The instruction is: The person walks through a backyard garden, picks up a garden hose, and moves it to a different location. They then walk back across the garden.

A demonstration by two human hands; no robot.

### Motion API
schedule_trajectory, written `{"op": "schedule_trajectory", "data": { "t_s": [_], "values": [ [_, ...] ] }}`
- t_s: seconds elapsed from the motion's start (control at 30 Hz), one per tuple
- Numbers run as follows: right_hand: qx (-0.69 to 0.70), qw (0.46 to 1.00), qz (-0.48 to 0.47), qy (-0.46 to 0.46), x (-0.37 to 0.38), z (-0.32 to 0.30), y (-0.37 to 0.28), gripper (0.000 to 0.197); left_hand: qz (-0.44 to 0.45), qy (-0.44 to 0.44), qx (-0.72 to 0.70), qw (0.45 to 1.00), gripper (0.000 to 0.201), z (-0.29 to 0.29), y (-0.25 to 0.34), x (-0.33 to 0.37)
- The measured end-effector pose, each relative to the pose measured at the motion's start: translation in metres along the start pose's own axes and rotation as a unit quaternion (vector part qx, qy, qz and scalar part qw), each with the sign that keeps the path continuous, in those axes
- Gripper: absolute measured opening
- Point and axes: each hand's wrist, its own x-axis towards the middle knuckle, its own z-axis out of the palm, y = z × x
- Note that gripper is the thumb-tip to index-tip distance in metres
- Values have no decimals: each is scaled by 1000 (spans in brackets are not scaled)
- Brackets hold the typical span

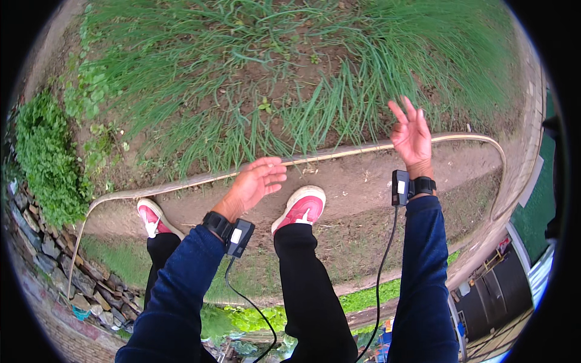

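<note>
Both hands are hanging empty and released, touching nothing. Left hand (257, 181) is sitting palm down with fingers loosely extended, pointing right, hovering over the light-coloured hose (339, 151) where it is passing between the two shoes. Right hand (411, 136) is lifting higher, fingers spread and pointing up toward the grass, palm facing left, just above the same hose. Each wrist is wearing a black strap with a small black box, left box (239, 237) and right box (400, 187), each trailing a black cable down along the dark blue sleeves. The hose is lying on the ground with its long axis running left to right along the front edge of the planted bed; its left end is curving down beside the stone edging (45, 260), its right end is looping down around the dirt path. It is looking thin, pale tan, smooth and slightly dirty. The person is standing on the bare dirt path (357, 187) in pink and white shoes, left shoe (151, 218) and right shoe (301, 207), black trousers. Open room is lying along the path to the right. Long thin green blades (290, 78) are filling the bed beyond the hose, leafy weeds (45, 157) are bordering the left.
</note>
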Motion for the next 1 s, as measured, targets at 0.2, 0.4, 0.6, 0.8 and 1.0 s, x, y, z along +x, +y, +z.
{"op": "schedule_trajectory", "data": {
  "t_s": [0.2, 0.4, 0.6, 0.8, 1.0],
  "values": [
    [-279, 917, 154, 240, 0, 46, 65, 61, 21, 86, 61, 994, 52, -6, 51, 19],
    [-155, 963, 201, -86, 13, 118, 122, 47, 275, -56, -77, 957, 56, -13, 115, 2],
    [-579, 804, 135, 1, 54, 157, 195, 20, 148, -43, 98, 983, 34, -39, 93, -67],
    [-820, 565, -40, 80, 96, 142, 236, 28, -26, -82, 233, 969, 36, -71, 30, -115],
    [-900, 418, -36, 120, 112, 138, 257, 39, -82, -108, 197, 971, 35, -91, -8, -130]
  ]
}}
